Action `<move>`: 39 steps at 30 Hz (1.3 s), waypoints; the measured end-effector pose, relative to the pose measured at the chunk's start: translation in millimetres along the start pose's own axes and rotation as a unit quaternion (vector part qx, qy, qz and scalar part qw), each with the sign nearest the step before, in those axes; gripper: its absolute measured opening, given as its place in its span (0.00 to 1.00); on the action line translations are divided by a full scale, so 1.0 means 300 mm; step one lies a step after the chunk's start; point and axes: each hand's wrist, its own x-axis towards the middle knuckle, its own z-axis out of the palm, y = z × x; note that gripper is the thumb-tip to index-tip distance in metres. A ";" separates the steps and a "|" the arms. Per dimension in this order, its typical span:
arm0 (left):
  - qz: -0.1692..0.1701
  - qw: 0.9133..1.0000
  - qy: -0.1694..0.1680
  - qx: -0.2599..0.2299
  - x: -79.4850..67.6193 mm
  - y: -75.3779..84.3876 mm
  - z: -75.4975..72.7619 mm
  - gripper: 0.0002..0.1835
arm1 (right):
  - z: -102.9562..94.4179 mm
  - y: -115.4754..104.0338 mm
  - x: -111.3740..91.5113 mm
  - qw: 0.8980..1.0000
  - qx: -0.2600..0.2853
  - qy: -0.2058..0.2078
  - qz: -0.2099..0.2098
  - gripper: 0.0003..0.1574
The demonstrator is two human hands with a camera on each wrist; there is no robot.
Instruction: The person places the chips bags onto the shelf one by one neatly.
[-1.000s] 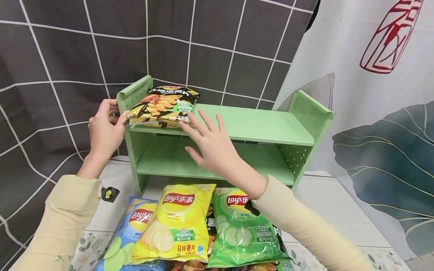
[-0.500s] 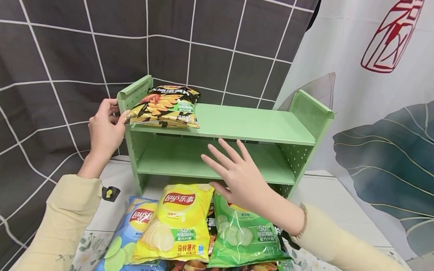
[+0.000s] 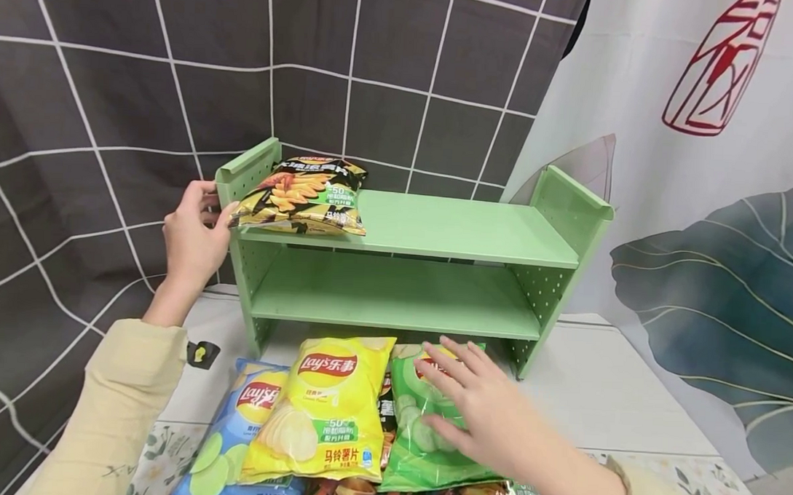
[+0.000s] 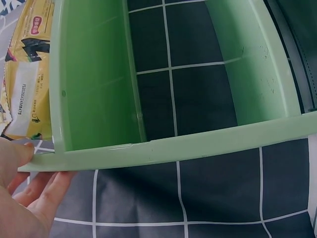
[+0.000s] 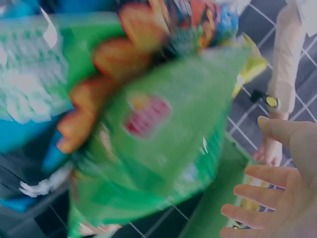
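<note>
My left hand [image 3: 195, 229] grips the left side panel of the green two-tier shelf [image 3: 395, 295], thumb on one side of the panel edge and fingers on the other, as the left wrist view shows. Beside the thumb, a black-and-gold bag of potato chips [image 3: 304, 197] lies at the left end of the top tier. My right hand [image 3: 489, 407] is spread over the green chip bag [image 3: 409, 452] in front of the shelf and covers part of it. In the right wrist view its fingers [image 5: 262, 196] are spread, holding nothing, with the green bag beyond them.
Left of the green bag lie a yellow chip bag [image 3: 321, 409] and a blue one [image 3: 222, 453]. More dark bags [image 3: 351, 492] are partly hidden beneath. A dark grid-patterned curtain [image 3: 402, 80] hangs close behind the shelf, a light curtain [image 3: 638, 81] at the right.
My right hand has moved away from the bag on the top tier, down and right to over the green bag. The left hand stays on the shelf panel.
</note>
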 end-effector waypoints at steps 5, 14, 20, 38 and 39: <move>0.001 1.000 0.003 0.003 0.000 -0.002 -0.001 0.17 | 0.042 -0.021 -0.081 1.000 -0.004 0.009 -0.024 0.38; 0.012 1.000 0.006 0.006 -0.001 -0.001 0.004 0.17 | 0.091 -0.007 -0.182 0.999 -0.006 0.023 -0.027 0.42; 0.009 1.000 0.006 0.003 -0.008 -0.001 0.004 0.17 | 0.119 -0.006 -0.212 1.000 -0.015 0.013 -0.021 0.43; 0.010 1.000 0.006 0.006 -0.002 -0.010 0.003 0.17 | 0.191 0.006 -0.238 0.993 -0.043 0.072 -0.084 0.45; 0.011 1.000 0.005 0.006 -0.002 -0.009 0.004 0.17 | 0.193 0.007 -0.239 0.993 -0.040 0.074 -0.082 0.45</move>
